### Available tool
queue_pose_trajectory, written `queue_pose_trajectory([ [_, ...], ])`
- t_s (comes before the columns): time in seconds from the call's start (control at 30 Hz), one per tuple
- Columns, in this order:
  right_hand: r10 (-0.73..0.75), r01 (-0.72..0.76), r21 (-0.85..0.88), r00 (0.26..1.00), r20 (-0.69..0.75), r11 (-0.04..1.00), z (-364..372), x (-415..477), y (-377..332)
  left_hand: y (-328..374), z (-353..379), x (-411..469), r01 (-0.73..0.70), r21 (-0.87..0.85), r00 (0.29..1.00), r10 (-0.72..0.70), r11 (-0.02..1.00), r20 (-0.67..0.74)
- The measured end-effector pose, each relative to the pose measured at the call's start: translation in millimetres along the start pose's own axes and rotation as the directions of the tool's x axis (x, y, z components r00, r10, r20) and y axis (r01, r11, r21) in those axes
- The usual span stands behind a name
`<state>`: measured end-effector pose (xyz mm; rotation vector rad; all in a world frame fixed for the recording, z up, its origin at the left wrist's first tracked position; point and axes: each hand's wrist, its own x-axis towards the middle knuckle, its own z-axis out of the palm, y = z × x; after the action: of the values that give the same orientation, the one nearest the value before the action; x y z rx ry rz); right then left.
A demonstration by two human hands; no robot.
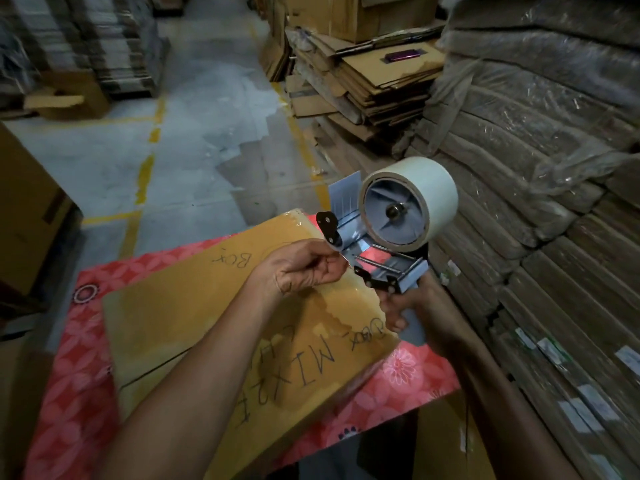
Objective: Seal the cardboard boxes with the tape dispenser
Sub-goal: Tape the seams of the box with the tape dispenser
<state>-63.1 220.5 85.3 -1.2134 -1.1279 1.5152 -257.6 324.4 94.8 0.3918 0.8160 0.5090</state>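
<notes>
Right of centre, the right hand (412,313) curls tightly round the handle of the blue-grey metal tape dispenser (391,237), held just above the flat brown cardboard box (214,327) on the pink flowered surface (79,375). The left hand (301,268) pinches at its mouth, probably to free the tape end. The dispenser's long axis rises from lower right to upper left, mouth pointing left.

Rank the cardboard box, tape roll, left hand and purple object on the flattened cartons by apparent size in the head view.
1. cardboard box, by far.
2. tape roll and left hand: look about alike, so unranked.
3. purple object: smallest, but far off, so true size unsure.
</notes>
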Motion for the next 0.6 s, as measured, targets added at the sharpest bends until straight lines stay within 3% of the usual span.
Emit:
queue_pose_trajectory([
  [0.17, -0.005, 0.004, -0.102, 1.0, -0.008, 0.995, 0, -4, -1, -4, -1, 3, -0.003, 0.018, 0.987, 0.006, 1.0, -0.163],
  [0.27, -0.002, -0.006, -0.197, 0.999, -0.039, 0.98, -2, -12, 4, -3, 1, 9, -0.042, 0.304, 0.946, 0.136, 0.952, -0.295],
  [0.33, 0.011, -0.021, -0.197, 0.999, -0.047, 0.98, -6, -22, 9, 2, -5, 8, -0.056, 0.519, 0.905, 0.264, 0.853, -0.335],
  [0.43, 0.003, -0.01, -0.235, 1.0, -0.03, 0.972, -13, -39, 10, 13, -14, 5, -0.08, 0.643, 0.876, 0.361, 0.762, -0.319],
  [0.6, 0.106, -0.131, -0.189, 0.985, -0.136, 0.973, -14, -29, 24, 26, -3, 26, -0.139, 0.912, 0.791, 0.597, 0.385, -0.131],
])
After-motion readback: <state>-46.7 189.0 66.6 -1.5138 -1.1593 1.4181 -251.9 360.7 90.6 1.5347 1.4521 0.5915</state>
